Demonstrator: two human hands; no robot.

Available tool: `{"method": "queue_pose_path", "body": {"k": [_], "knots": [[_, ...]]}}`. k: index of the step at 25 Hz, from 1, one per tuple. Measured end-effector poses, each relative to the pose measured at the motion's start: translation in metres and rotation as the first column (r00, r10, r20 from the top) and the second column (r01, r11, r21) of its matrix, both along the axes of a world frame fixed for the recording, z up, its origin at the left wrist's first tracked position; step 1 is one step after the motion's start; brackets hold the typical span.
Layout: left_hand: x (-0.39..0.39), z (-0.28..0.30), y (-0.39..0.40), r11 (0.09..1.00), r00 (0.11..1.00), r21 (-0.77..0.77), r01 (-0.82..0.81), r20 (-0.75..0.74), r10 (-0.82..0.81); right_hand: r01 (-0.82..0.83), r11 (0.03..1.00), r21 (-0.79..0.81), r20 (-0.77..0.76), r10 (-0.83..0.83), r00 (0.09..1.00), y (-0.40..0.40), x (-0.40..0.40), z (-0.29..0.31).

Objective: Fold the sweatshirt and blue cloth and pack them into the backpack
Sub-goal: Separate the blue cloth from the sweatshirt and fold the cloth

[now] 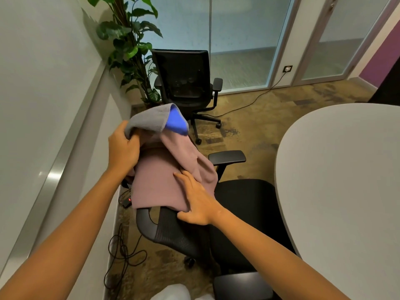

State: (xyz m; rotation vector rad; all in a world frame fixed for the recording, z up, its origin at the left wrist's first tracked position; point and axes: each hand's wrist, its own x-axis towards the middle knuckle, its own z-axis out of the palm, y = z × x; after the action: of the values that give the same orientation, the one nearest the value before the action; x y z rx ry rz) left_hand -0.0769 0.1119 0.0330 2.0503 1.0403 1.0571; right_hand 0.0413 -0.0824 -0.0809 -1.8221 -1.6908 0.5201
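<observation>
Office corner, patterned brown carpet, glass partition at the back. Pinkish sweatshirt draped over the backrest of the near black office chair, grey ribbed hem lifted, blue cloth peeking from under that hem at the top. Left hand curled round the grey hem, gripping it and holding it up. Right hand flat, fingers straight, pressing on the sweatshirt where it hangs over the backrest. Second black office chair farther back, well apart. Leafy plant behind it, against the left wall. Rounded white counter at the right. Black cables on the floor beside the wall.
</observation>
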Motion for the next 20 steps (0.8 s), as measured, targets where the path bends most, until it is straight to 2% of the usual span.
{"method": "queue_pose_path", "body": {"k": [5,8,10,11,14,16,20], "knots": [[-0.003,0.005,-0.004,0.983,0.983,0.033,0.183,0.016,-0.184,0.101,0.994,0.050,-0.048,-0.099,0.994,0.015,-0.009,-0.001],[0.002,0.016,-0.004,0.992,0.986,0.049,0.117,0.114,-0.122,0.201,0.977,0.074,0.018,-0.203,0.979,0.013,-0.005,-0.001],[0.010,0.028,-0.002,0.996,0.979,0.082,0.044,0.197,-0.059,0.248,0.956,0.157,0.051,-0.259,0.965,0.011,-0.001,0.004],[0.014,0.034,-0.002,0.995,0.973,0.100,0.024,0.225,-0.046,0.282,0.936,0.211,0.011,-0.290,0.957,0.010,0.001,0.008],[0.029,0.053,-0.005,0.985,0.963,0.170,0.020,0.263,-0.065,0.422,0.834,0.356,-0.242,-0.354,0.903,0.009,0.004,0.031],[0.038,0.064,-0.008,0.982,0.955,0.186,0.026,0.287,-0.079,0.496,0.769,0.404,-0.380,-0.352,0.855,0.010,0.006,0.051],[0.049,0.096,-0.017,0.984,0.920,0.175,-0.019,0.388,-0.051,0.613,0.632,0.475,-0.557,-0.324,0.765,0.009,0.010,0.089]]}}
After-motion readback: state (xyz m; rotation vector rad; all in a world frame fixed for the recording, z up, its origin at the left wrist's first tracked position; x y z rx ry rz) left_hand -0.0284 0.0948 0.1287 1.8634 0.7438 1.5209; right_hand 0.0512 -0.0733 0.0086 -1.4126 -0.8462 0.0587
